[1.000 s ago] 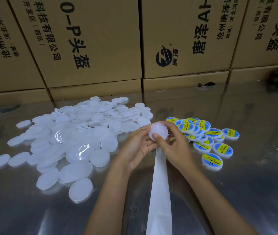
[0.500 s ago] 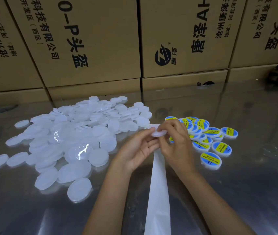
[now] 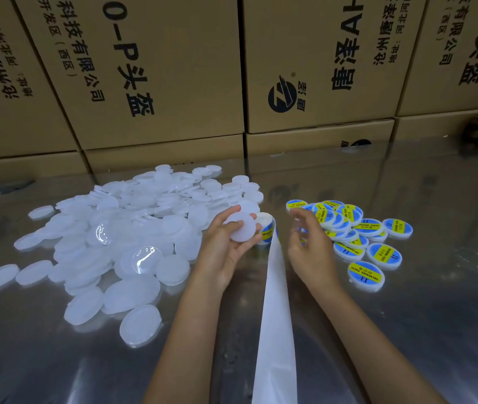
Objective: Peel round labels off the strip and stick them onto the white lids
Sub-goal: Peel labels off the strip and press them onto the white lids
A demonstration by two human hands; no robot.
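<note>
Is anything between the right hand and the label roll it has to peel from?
Nothing visible. The right hand hovers just right of the label roll; the white lid in the left hand sits left of it.

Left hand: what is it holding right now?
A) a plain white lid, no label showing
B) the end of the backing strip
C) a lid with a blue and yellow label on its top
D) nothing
A: the left hand grips a plain white lid with no label showing on the face we see; the labelled lids lie to the right, and the strip lies between the arms.
</note>
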